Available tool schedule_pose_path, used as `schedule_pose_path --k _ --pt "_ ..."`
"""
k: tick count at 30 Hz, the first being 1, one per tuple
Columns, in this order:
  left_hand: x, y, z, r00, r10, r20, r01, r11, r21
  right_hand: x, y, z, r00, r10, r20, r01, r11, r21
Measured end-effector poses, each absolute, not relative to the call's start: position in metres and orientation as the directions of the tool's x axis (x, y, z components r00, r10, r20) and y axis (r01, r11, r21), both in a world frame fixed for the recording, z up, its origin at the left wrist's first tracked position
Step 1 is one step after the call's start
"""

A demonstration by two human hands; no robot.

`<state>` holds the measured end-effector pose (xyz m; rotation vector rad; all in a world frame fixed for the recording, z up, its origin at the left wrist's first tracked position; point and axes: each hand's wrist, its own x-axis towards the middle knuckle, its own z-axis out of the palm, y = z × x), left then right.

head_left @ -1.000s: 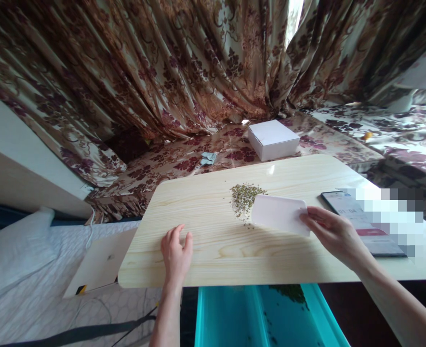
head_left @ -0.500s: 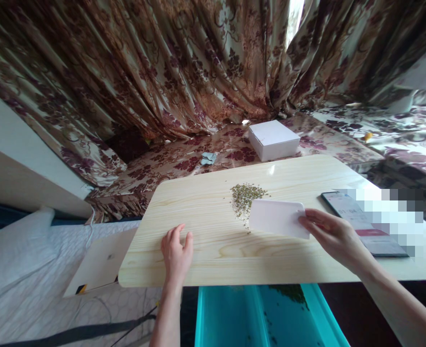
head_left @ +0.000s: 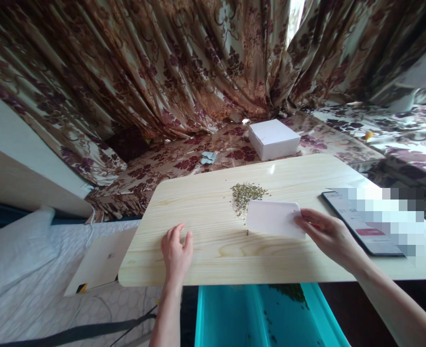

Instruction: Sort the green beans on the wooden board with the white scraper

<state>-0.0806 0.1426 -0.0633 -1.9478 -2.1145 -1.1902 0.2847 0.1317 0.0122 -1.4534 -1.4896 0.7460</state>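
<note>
A small heap of greenish seeds [head_left: 247, 194] lies on a pale wooden tabletop [head_left: 213, 241]. My right hand [head_left: 326, 236] pinches the right edge of a white plastic scraper card [head_left: 273, 219], whose left edge touches the near side of the seed heap. A few stray seeds lie by the card's lower left corner. My left hand [head_left: 176, 253] rests flat on the tabletop near its front edge, fingers together and stretched, holding nothing.
A dark tablet [head_left: 365, 226] lies at the table's right side. Under the front edge stands a teal bin [head_left: 227, 318] with seeds in it. Beyond the table are a white box [head_left: 273, 139], patterned curtains, and a bed with a flat cardboard piece [head_left: 97, 265] at left.
My right hand has slid the white card a little to the left and toward me along the seed heap. My left hand has stayed put.
</note>
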Motion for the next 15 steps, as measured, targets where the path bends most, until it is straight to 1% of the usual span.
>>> schedule_pose_path --k 7,12,15 --pt "-0.079 0.142 -0.062 -0.225 0.838 0.498 0.86 -0.07 0.506 0.293 0.131 0.009 0.117 0.971 0.209 0.462 0.133 -0.877" --pt "-0.078 0.142 -0.061 -0.227 0.837 0.498 0.859 -0.069 0.507 0.29 0.131 0.009 0.157 0.965 0.212 0.436 0.125 -0.891" --pt "-0.078 0.142 -0.062 -0.226 0.837 0.498 0.86 -0.068 0.505 0.283 0.132 0.01 0.14 0.967 0.212 0.427 0.135 -0.894"
